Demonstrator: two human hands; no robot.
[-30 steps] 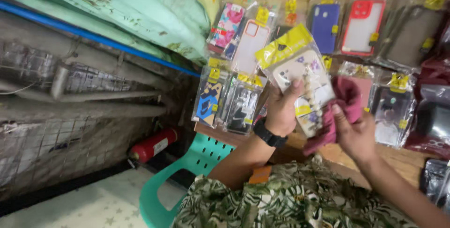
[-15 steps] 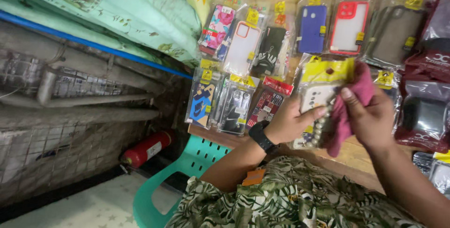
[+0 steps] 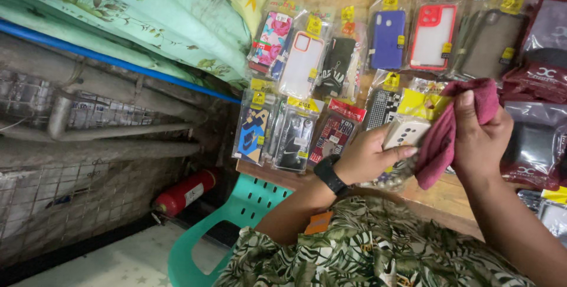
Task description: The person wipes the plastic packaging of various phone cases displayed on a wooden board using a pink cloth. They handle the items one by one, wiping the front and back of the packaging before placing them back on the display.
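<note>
Packaged phone case [image 3: 407, 130], upright near the tabletop's [image 3: 449, 195] front edge, gripped by left hand [image 3: 369, 157]; right hand [image 3: 481, 136] presses clenched maroon cloth [image 3: 443, 133] against its right side.

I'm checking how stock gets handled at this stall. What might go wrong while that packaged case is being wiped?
1. The left hand grips the packaged phone case by one edge only, so pressure from the maroon cloth in the right hand might push it loose.
2. Other packaged cases lie close by on the wooden table; a sweep may shift them.
</note>
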